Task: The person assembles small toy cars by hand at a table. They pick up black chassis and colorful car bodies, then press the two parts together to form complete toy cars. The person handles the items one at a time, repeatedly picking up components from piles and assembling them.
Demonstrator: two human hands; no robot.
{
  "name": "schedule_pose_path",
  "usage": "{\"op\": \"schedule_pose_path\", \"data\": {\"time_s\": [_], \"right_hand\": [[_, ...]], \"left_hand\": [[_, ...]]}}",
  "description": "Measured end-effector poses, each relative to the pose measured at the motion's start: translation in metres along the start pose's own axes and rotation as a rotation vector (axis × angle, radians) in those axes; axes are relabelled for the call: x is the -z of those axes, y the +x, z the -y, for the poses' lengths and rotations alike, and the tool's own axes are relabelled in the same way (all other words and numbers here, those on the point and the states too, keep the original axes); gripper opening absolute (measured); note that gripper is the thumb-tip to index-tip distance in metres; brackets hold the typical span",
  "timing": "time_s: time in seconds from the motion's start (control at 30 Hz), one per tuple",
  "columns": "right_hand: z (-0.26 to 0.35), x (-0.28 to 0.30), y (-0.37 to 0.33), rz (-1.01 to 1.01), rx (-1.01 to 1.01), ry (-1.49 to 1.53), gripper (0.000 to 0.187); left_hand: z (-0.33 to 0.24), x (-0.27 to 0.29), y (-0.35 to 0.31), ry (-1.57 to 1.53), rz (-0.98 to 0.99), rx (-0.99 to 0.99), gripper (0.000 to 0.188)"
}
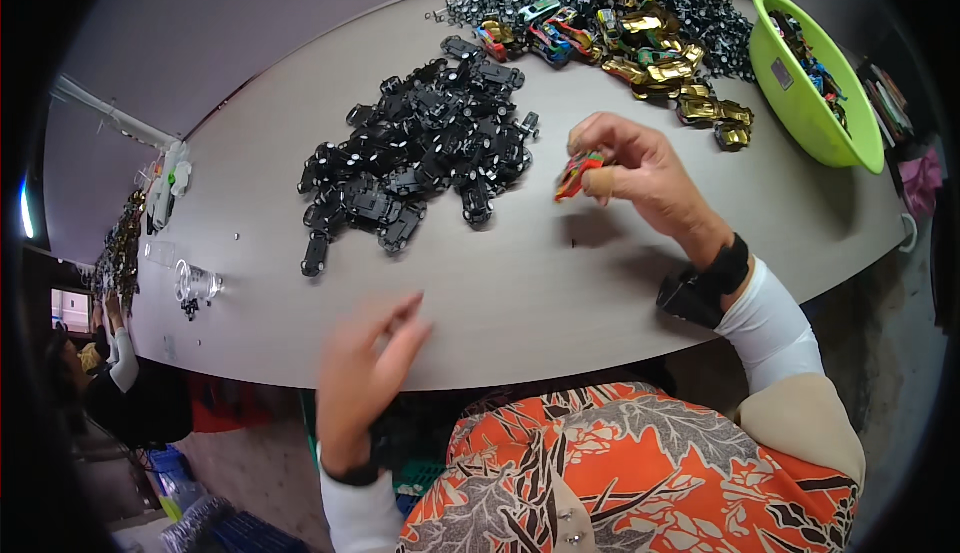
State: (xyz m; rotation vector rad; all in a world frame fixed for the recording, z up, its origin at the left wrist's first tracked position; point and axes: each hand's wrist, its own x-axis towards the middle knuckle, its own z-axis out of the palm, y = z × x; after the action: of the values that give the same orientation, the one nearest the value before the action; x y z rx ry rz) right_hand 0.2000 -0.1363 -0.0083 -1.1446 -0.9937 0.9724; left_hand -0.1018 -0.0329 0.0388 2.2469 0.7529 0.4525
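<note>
My right hand (640, 171) pinches a small red and multicoloured toy car body (578, 175) between thumb and fingers. It is held a little above the table, right of the pile of black toy car chassis (420, 133). My left hand (370, 368), blurred by motion, hangs over the table's near edge with thumb and fingers apart and nothing visible in it. At the back lie shiny gold toy car bodies (668, 71) and several multicoloured toy car bodies (555, 38). Behind them is a large heap of small wheel-and-axle pieces (700, 13).
A lime-green basin (860, 141) with toy cars in it stands at the table's (500, 303) right end. Toward the left are a clear plastic cup (198, 283) and small dark bits (190, 308). Another person (120, 383) sits at the far left beside another heap (120, 243).
</note>
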Motion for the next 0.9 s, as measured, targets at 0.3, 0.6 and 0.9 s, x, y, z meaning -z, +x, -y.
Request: {"op": "schedule_pose_path", "data": {"time_s": [0.3, 0.6, 0.9], "right_hand": [[0.017, 0.01, -0.014, 0.246, 0.162, -0.919, 0.038], [0.037, 0.008, -0.022, 0.062, 0.128, -0.884, 0.028], [0.004, -0.019, -0.009, 0.109, 0.312, -1.254, 0.007]], "left_hand": [[0.0, -0.065, 0.107, 0.642, -0.129, -0.065, 0.024], [0.011, -0.05, 0.071, -0.393, -0.03, 0.258, 0.024], [0.012, -0.054, 0.062, -1.131, 0.219, 0.395, 0.033]]}}
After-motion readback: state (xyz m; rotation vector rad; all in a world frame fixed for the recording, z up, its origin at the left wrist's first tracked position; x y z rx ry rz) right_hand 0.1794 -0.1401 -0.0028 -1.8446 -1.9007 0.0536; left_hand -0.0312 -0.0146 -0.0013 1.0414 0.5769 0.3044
